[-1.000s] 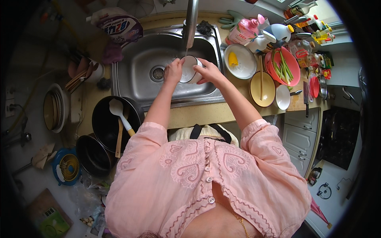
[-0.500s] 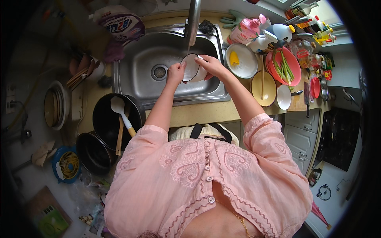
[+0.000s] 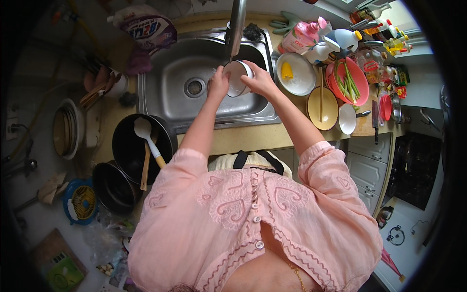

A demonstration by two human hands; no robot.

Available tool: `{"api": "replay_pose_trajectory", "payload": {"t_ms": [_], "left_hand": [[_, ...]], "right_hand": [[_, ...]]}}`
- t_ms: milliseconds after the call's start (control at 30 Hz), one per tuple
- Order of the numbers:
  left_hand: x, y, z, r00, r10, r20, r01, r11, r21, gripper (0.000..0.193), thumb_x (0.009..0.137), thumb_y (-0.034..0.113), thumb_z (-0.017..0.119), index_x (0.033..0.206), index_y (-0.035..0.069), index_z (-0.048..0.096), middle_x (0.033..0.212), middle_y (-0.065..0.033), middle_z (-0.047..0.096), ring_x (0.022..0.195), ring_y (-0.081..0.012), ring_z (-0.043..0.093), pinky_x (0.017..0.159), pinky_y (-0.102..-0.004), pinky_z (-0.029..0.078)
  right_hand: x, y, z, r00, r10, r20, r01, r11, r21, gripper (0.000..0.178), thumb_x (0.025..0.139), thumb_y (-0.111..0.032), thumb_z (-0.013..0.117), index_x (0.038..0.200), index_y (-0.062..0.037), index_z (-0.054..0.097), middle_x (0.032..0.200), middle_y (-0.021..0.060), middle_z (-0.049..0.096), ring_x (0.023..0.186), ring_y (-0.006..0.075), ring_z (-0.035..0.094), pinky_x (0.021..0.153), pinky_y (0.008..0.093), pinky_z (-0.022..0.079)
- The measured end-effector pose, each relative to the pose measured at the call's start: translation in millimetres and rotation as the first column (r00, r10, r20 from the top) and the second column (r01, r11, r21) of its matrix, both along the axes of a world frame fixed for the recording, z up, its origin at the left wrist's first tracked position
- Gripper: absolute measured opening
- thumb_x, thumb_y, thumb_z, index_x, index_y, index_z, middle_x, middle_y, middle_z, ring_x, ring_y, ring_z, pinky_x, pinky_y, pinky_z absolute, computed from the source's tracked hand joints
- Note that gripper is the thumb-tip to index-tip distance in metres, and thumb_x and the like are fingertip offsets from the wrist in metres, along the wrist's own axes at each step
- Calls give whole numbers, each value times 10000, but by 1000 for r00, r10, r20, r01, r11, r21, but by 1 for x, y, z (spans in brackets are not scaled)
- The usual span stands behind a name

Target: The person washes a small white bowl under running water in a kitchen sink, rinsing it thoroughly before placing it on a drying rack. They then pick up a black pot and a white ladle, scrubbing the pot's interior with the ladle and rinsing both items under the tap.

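Observation:
Over the right part of the steel sink (image 3: 168, 80), I hold a white bowl (image 3: 235, 82) with a dark rim in both hands. It is tilted, with its inside partly facing me, just below the faucet (image 3: 237, 31). My left hand (image 3: 218, 82) grips the bowl's left side, thumb at the rim. On the opposite side, my right hand (image 3: 259, 80) closes round the wall with the thumb near the rim. The fingers under and behind the bowl are hidden. I cannot clearly make out running water.
Right of the sink stand a white bowl with a yellow piece (image 3: 287, 71), a yellow bowl (image 3: 328, 114) with chopsticks, a pink basin (image 3: 361, 97) with green stalks, and a knife (image 3: 375, 121). Black pans (image 3: 127, 151) sit at left. Bottles (image 3: 301, 38) line the back right.
The bowl has turned in my hands, and more of its inside shows. My left hand has moved slightly up and away from me; my right hand has shifted its hold along the bowl.

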State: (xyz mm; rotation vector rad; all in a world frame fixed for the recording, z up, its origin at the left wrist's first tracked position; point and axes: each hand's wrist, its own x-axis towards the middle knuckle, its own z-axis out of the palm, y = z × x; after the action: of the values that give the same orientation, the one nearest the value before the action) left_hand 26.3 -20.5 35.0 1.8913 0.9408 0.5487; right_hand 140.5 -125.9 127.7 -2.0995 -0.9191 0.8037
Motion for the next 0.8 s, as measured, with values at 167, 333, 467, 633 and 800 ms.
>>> {"api": "replay_pose_trajectory", "payload": {"t_ms": [167,333,467,633,800], "left_hand": [[-1,15,3,985,-78,-153,83,996,24,310,882,327,496,811,37,580,790,-210,610,776,-403,596,599,-475,458],[-9,-27,21,934,220,280,-2,791,-612,240,851,133,543,1074,53,503,902,-145,616,700,-333,646,406,-372,490],[-13,-21,12,985,135,111,-34,769,-638,271,862,141,538,1115,51,502,899,-130,617,610,-279,645,363,-332,485],[-13,5,16,988,9,-153,-66,926,-371,402,908,338,470,797,-8,640,551,-120,573,586,-221,641,426,-316,494],[-22,9,2,951,-196,239,302,754,-584,356,891,285,531,1097,-5,529,894,-95,605,735,-164,623,533,-301,524]], "right_hand": [[0,7,18,979,-83,-188,68,994,-85,708,722,-466,593,1279,-50,455,1039,200,612,821,276,657,532,330,558],[9,11,9,989,-97,-109,86,992,-96,988,680,-634,622,1335,39,314,1114,267,558,964,309,610,720,345,530],[-8,-1,-13,993,53,109,-66,990,121,942,673,-537,683,1322,46,328,1210,296,482,1122,375,505,915,391,429],[-14,7,-8,997,-18,-82,22,999,48,627,722,-385,608,1235,-41,498,1034,221,614,986,307,600,862,354,458],[8,6,-14,966,-68,-251,79,996,35,545,750,-347,579,1198,-40,538,1025,165,630,954,233,609,821,312,468]]}}
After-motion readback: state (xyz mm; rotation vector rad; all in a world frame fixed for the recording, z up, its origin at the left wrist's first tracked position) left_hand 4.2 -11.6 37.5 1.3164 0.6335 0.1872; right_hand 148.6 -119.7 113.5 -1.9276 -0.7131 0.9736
